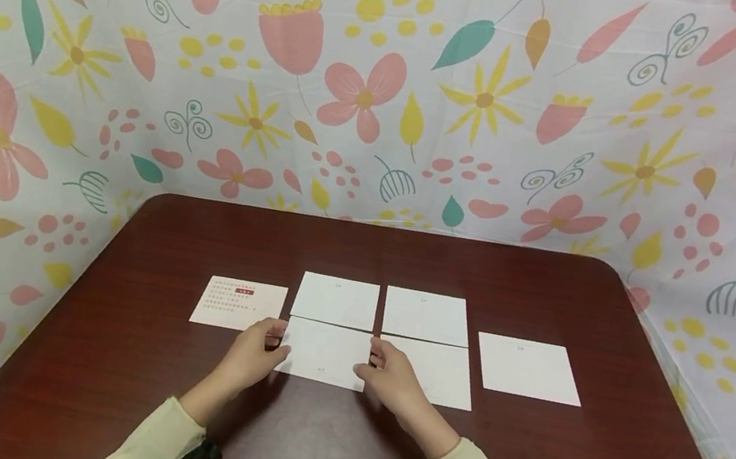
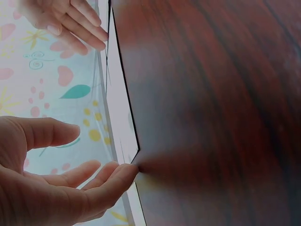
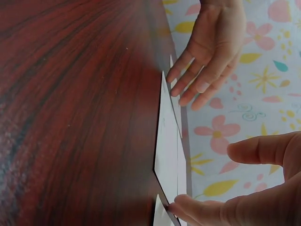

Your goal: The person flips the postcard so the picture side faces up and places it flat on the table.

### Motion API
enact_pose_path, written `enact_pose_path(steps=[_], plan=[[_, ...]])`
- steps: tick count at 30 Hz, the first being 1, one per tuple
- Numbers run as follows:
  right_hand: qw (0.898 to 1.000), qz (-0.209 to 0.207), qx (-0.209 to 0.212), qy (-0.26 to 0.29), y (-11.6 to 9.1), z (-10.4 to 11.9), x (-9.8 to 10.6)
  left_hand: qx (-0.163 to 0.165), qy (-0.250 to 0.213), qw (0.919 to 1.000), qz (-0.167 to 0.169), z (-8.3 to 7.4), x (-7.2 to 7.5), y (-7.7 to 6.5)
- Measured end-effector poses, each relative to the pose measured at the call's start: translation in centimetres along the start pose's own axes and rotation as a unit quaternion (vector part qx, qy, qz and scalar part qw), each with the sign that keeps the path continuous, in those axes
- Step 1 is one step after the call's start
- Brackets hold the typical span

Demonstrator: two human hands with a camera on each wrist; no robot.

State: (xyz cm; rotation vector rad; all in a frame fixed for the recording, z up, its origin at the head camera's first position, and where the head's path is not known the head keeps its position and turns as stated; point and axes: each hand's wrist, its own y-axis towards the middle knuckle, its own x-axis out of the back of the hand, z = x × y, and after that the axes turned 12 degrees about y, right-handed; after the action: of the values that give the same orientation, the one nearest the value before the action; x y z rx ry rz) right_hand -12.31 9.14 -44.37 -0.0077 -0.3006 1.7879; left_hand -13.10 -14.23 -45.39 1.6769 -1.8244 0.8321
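A blank white card (image 1: 325, 352) lies flat on the dark wooden table, a small mark near its front edge. At its left edge is my left hand (image 1: 250, 354), thumb and fingers apart and gently bent. My right hand (image 1: 393, 376) is at the card's right edge, its thumb likewise apart from the fingers. In the left wrist view, the lower fingertips (image 2: 127, 172) are right at a card corner. The right wrist view shows fingertips (image 3: 181, 205) at the card's other side. Neither hand pinches the card.
Behind it lies another white card (image 1: 337, 301); to the right are a back card (image 1: 426, 316) and a front card (image 1: 442, 376). A separate white card (image 1: 530, 369) lies farther right. At left is a card with red printing (image 1: 238, 309). Beyond the table (image 1: 365, 249) hangs a flowered cloth (image 1: 380, 158).
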Motion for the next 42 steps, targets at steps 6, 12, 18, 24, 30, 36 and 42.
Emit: enact_pose_path(steps=[6,12,18,24,30,36,42], plan=[[1.0,0.003,-0.003,0.001,0.0,0.1,-0.2,-0.002,-0.003,1.0,-0.002,-0.1,-0.1,-0.1],[1.0,0.003,-0.007,0.012,0.2,0.1,-0.3,-0.008,-0.002,0.9999,-0.009,0.0,-0.1,-0.1],[0.999,-0.015,-0.013,0.034,0.2,0.1,-0.3,-0.005,-0.012,0.9998,-0.014,0.2,-0.2,0.0],[0.997,-0.036,-0.016,0.06,0.5,0.0,-0.4,0.016,-0.029,0.9993,-0.013,0.6,-0.4,0.4],[0.995,-0.05,-0.018,0.082,0.9,-0.4,-0.4,0.021,-0.032,0.9991,-0.017,0.8,-0.4,0.4],[0.994,-0.06,-0.02,0.094,1.2,-0.7,-0.3,0.026,-0.038,0.9987,-0.021,0.6,-0.1,0.4],[0.992,-0.064,-0.026,0.104,1.5,-0.7,-0.2,0.04,-0.061,0.9972,-0.014,0.6,0.2,0.5]])
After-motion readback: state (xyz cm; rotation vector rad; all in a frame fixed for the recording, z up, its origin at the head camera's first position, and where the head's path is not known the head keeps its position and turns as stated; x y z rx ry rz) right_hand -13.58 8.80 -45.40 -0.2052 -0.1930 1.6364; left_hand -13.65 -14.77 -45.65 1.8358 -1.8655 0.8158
